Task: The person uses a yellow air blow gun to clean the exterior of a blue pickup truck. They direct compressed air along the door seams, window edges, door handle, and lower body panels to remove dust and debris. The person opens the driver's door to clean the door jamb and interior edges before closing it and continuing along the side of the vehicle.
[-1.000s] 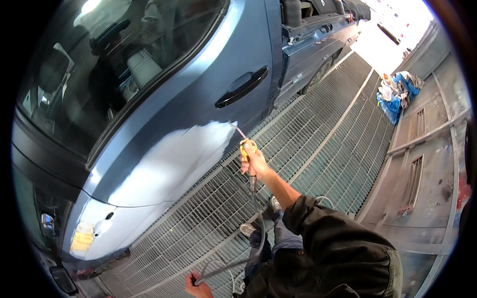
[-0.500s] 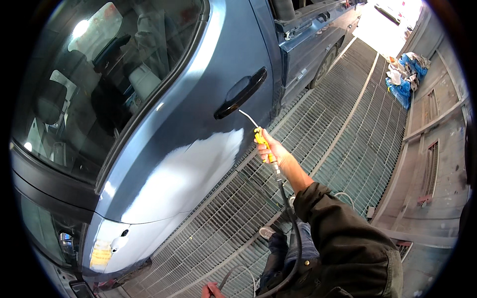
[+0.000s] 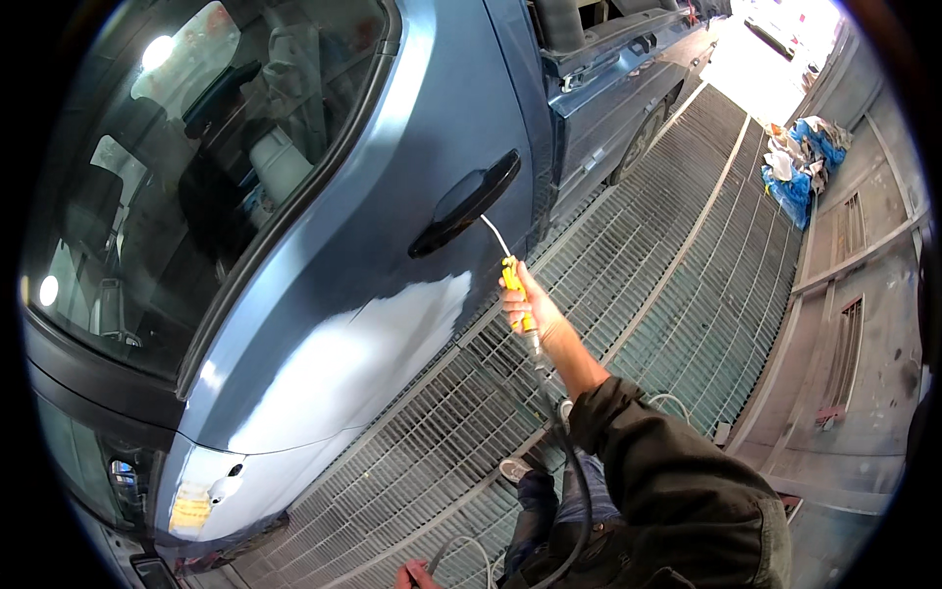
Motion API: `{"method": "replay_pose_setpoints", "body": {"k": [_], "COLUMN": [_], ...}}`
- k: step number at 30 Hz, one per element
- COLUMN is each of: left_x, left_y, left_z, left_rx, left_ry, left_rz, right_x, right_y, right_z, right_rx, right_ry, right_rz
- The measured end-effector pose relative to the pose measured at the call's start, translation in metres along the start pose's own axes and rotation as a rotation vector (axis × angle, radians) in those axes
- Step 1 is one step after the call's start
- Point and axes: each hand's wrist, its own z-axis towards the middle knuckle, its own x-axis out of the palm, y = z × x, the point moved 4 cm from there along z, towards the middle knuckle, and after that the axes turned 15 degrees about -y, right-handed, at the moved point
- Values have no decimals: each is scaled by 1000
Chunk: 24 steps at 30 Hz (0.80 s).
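Observation:
My right hand (image 3: pixel 530 312) is closed around a yellow air blow gun (image 3: pixel 511 279) with a thin, bent metal nozzle. The nozzle tip is close to the black door handle (image 3: pixel 465 206) of a blue vehicle door (image 3: pixel 461 98); whether it touches cannot be told. From the gun's base a dark air hose (image 3: pixel 574 461) runs down past my jacket. At the lower edge my left hand (image 3: pixel 412 575), partly cut off, grips a hose. Below the handle spreads a pale grey-white patch (image 3: pixel 343 363) on the door.
A metal grate floor (image 3: pixel 687 294) runs alongside the vehicle. Crumpled blue and white plastic and paper (image 3: pixel 800 167) lie by the panelled wall (image 3: pixel 844 265) at right. My shoe (image 3: pixel 513 470) stands on the grate. The front panel has a yellowish patch (image 3: pixel 191 508).
The view has shifted slightly. The nozzle tip has moved along the door handle, away from its near lower end. Both hands keep their grips.

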Motion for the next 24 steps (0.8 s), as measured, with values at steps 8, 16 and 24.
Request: {"method": "replay_pose_setpoints", "body": {"k": [8,16,24], "left_x": [-1,11,64], "left_y": [-33,-38,21], "left_z": [-6,-12,-36], "left_rx": [-327,-195,-234], "left_ry": [-30,-53,-103], "left_rz": [-98,-27,-239], "right_x": [26,14,9], "right_y": [-43,9,120], "right_z": [23,14,-33], "right_rx": [75,16,-232], "right_ry": [283,262,-130], "right_rz": [558,515,7]}}
